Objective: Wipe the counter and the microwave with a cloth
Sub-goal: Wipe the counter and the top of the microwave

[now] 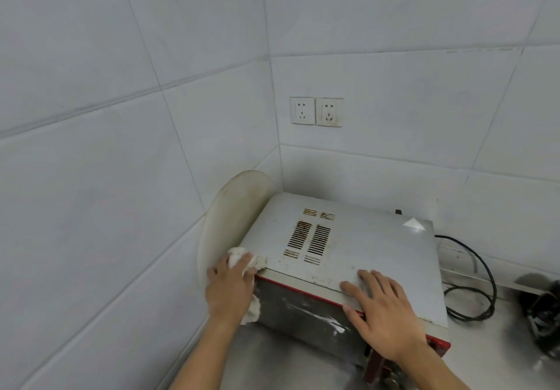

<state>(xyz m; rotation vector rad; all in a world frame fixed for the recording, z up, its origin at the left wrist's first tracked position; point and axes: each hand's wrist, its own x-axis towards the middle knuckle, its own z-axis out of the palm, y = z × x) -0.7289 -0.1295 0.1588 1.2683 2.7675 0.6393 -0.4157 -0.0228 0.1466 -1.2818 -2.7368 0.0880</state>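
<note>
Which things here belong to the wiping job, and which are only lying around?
For the job: cloth in the left hand; microwave under the right hand; counter.
Lying about: pale round board, black cable, wall sockets, dark object.

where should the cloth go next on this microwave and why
Probably sweep it rightward across the top of the microwave towards the vent slots. The left hand grips the cloth at the front-left corner, and dark specks and brownish marks show around the slots. The right hand lies flat on the front edge, seemingly steadying it.
</note>
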